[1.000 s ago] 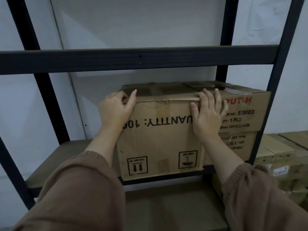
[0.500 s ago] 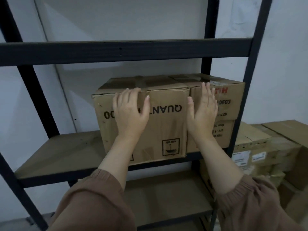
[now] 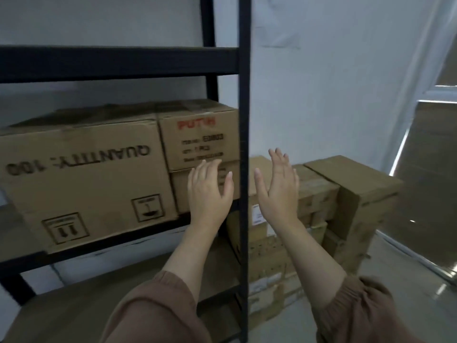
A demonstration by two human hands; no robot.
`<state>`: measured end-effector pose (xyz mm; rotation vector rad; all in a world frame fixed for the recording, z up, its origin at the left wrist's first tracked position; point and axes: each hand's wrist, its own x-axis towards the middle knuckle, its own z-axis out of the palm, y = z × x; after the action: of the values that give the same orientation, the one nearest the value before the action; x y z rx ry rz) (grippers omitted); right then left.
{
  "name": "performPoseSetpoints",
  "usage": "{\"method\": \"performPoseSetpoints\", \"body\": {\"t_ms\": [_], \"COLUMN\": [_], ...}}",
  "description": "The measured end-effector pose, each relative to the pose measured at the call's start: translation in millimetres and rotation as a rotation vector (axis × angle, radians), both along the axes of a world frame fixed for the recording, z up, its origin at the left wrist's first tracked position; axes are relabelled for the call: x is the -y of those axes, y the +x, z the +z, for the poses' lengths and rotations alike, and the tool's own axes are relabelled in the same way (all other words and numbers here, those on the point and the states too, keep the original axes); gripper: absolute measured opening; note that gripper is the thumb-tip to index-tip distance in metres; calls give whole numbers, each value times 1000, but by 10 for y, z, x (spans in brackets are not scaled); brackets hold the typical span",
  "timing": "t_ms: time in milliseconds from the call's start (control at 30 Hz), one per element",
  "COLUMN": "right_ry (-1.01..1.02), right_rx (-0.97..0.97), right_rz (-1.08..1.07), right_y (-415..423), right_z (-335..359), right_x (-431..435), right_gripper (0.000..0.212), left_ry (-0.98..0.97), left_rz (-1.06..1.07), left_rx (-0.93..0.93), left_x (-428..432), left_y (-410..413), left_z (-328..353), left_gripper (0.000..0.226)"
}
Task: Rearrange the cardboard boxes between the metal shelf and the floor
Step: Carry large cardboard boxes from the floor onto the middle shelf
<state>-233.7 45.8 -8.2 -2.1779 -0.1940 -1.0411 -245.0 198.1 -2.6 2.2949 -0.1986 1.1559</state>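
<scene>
The metal shelf (image 3: 243,120) bears a large box (image 3: 81,184) touching a two-box stack (image 3: 197,142); more boxes (image 3: 351,194) sit on the floor (image 3: 408,283).

Off to your side: a white wall and a covered window.

You face a plain white wall (image 3: 346,95) that fills the upper middle of your view. High on it sits a faint, paler rectangular patch (image 3: 279,23), too blurred to say what it is. At your far right a brownish-grey blind (image 3: 430,169) hangs over a window, crossed near its top by a pale horizontal bar (image 3: 442,91). A thin bright strip of daylight (image 3: 398,154) runs down the blind's left edge, and a pale rail (image 3: 415,253) runs along its foot.
</scene>
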Motion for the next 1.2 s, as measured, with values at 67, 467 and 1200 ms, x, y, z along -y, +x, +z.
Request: {"method": "performPoseSetpoints", "body": {"t_ms": [67,467,1200], "right_ry": [-44,-75,32], "right_rx": [-40,-205,-423], "right_rz": [-35,-132,-250], "right_y": [4,346,3014], "right_z": [-102,-414,-996], "right_x": [404,2253,4451], "right_gripper": [59,61,63], "left_ry": [-38,-221,-221], "left_rz": [-35,-191,-237], "left_rx": [-57,-230,-521], "left_x": [416,2307,4522], "left_y": [48,610,3465], "left_z": [-68,-400,-955], "left_gripper": [48,51,50]}}
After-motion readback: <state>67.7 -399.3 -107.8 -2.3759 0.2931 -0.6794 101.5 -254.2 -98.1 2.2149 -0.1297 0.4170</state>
